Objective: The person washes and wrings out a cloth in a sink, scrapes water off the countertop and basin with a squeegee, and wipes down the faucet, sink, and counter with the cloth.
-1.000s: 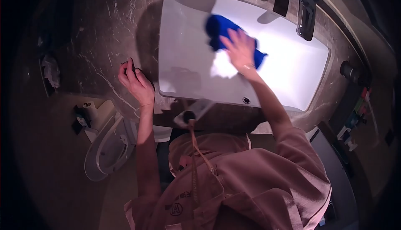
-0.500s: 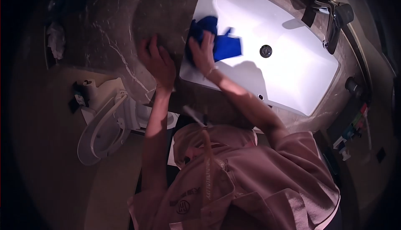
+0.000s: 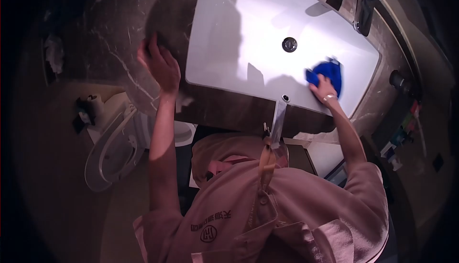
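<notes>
A blue cloth (image 3: 332, 73) lies bunched against the inner surface of the white sink (image 3: 215, 38), toward its right end. My right hand (image 3: 324, 90) grips and presses on it, fingers partly buried in the folds. Left of the sink, my left hand (image 3: 161, 67) rests at the dark marble countertop (image 3: 114, 19) with its fingers spread and nothing in them. The round drain (image 3: 289, 44) shows in the sink's middle, left of the cloth. A small overflow hole (image 3: 285, 98) sits in the near wall.
A chrome faucet (image 3: 366, 5) stands at the sink's far right edge. A toilet with a raised lid (image 3: 112, 155) is at lower left. Toiletries (image 3: 399, 141) lie in shadow on the right. A lanyard (image 3: 267, 160) hangs from my chest by the counter edge.
My right hand has swept the blue cloth from the sink's left end across to its right end. My left hand has stayed on the counter. The view has shifted a little.
</notes>
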### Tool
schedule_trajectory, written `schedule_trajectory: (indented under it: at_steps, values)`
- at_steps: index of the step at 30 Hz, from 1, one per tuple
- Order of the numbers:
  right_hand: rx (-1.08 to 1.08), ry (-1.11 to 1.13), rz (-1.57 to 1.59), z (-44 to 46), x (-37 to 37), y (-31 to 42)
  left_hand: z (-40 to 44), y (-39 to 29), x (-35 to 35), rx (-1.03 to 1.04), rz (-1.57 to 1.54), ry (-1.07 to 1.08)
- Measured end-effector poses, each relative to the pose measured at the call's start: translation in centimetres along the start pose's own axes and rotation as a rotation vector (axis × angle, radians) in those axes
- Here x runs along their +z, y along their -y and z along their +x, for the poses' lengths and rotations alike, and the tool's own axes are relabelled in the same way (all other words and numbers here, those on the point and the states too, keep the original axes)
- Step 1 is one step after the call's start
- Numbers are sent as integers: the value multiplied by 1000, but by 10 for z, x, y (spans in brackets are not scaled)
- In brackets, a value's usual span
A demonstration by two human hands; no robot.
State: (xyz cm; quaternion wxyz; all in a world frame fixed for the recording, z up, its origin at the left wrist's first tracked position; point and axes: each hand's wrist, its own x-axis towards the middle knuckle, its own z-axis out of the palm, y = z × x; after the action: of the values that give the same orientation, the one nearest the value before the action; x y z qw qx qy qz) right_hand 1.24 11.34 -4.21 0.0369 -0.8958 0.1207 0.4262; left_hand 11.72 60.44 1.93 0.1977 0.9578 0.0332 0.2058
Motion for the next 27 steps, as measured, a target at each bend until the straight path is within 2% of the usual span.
schedule_trajectory:
  at_steps: [1, 3, 5, 6, 7, 8, 9, 10, 11, 13, 14, 16, 17, 18, 20, 21, 23, 25, 26, 27]
  values:
    - [50, -50, -98, -15, -12, -11, 2, 0, 1, -11, -3, 4]
    - [187, -39, -103, -18, -14, 13, 1, 0, -1, -36, -6, 27]
    - [140, -37, 70, -2, -14, 58, 2, 3, -3, -29, 34, 21]
    - [-100, -96, 174, 18, 6, 78, -1, 1, -1, -28, 41, 22]
    - [-299, -186, 210, 11, -1, 130, -4, -1, -1, -32, 47, 18]
    - [-755, -497, 294, 31, 29, 161, -3, 0, -1, -30, 49, 11]
    - [-829, -457, 275, 25, 2, 215, -1, 0, 0, -26, 50, 2]
    - [-927, -566, 162, 31, -8, 253, -4, -4, -1, -27, 32, 12]
    - [-1066, -618, 174, 49, -22, 273, -2, -5, -4, -22, 28, 12]
    - [-1287, -707, -31, 94, -52, 268, 3, -2, -3, -19, 34, 26]
    - [-969, -605, -87, 109, -73, 259, 2, -1, -3, -25, 34, 40]
    - [-908, -811, -307, 137, -105, 201, 3, -10, -6, -18, 4, 47]
    - [-1158, -1136, -487, 139, -122, 141, 4, -11, -4, -4, 12, 42]
    - [-1050, -976, -619, 123, -133, 99, 4, -10, -3, 6, 23, 36]
    - [-871, -908, -601, 103, -142, 12, 0, -6, -6, 17, 38, 49]
    - [-660, -781, -780, 76, -148, -23, 0, -4, -5, 17, 46, 48]
    - [-254, -539, -650, 44, -130, -97, 1, -7, -2, 22, 44, 38]
    - [-119, -354, -627, -11, -119, -83, 2, -7, -1, 27, 45, 19]
    - [-106, -226, -541, -24, -102, -79, 0, -1, 3, 21, -29, -6]
    - [-186, -165, -507, -38, -78, -78, 1, -1, -4, 124, 26, 9]
